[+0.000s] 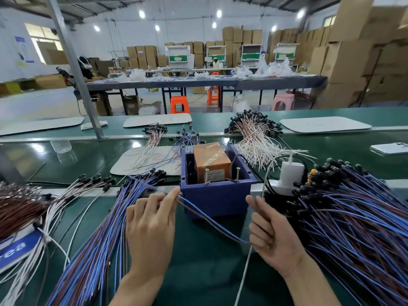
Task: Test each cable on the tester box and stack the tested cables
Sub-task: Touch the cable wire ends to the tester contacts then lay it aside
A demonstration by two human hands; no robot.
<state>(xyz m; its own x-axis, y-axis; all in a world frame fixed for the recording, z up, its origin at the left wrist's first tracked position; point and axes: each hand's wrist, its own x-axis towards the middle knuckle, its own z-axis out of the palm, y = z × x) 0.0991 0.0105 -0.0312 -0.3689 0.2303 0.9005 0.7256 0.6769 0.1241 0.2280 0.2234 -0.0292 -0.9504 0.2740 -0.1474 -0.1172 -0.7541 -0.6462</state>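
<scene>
The tester box (217, 196) is a blue plastic case with an orange block and two upright screws inside, standing mid-bench. One blue and brown cable (207, 219) stretches across its front. My left hand (150, 226) pinches the cable's left part near the box's left corner. My right hand (273, 235) holds the cable's other end low at the right, fingers curled round it. A fanned stack of blue and brown cables (97, 246) lies under and left of my left hand. A large heap of the same cables (357, 217) lies right of my right hand.
White and brown cable bundles (28, 208) lie at far left. A white charger on a power strip (289, 175) sits right of the box, its white cord running toward me. More cable piles (256, 138) and a phone (390, 148) lie farther back on the green bench.
</scene>
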